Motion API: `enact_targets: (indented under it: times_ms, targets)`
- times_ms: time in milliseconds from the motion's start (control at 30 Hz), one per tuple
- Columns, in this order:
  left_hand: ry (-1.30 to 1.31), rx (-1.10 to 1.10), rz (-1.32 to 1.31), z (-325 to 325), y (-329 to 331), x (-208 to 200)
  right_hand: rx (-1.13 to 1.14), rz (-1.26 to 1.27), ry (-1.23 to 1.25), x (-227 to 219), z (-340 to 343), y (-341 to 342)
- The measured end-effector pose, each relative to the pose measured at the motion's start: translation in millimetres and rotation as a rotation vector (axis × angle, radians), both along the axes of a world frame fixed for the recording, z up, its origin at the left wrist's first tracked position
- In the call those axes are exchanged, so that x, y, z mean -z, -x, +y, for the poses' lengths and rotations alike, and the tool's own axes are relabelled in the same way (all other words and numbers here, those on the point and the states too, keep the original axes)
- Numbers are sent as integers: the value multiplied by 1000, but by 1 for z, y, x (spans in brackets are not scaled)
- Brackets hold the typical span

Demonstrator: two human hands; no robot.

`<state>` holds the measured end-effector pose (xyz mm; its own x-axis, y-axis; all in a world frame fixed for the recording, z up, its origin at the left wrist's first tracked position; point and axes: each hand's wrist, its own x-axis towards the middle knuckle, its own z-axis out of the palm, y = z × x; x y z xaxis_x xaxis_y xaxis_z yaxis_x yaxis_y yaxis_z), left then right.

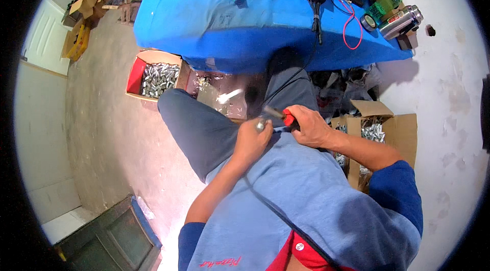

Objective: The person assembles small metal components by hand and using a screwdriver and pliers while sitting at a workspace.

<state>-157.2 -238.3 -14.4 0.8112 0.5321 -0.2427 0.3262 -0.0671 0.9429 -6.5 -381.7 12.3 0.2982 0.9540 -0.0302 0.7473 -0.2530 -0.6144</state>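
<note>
Over our lap, our left hand [251, 140] grips a small metal piece [261, 125], our right hand [309, 127] clamps a red-handled tool [282, 115] on it; at ten o'clock, one box [154, 78] holds many more pieces, so plenty seems left.

Lighting: bright, even daylight; glare whitened the floor [168, 230] by your elbow. Shadow: soft, under the table [214, 20]. Blur: slight at your hands. Edges: fisheye-bent, black-vignetted.
</note>
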Motion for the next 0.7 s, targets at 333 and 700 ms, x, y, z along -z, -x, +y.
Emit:
enact_targets:
  times_ms: [333,700]
  targets:
    - [246,-22,-30,10,-11,13,734,1015,-52,11,-31,-32]
    - [604,-128,2,13,-11,22,557,307,-264,-25,61,-92]
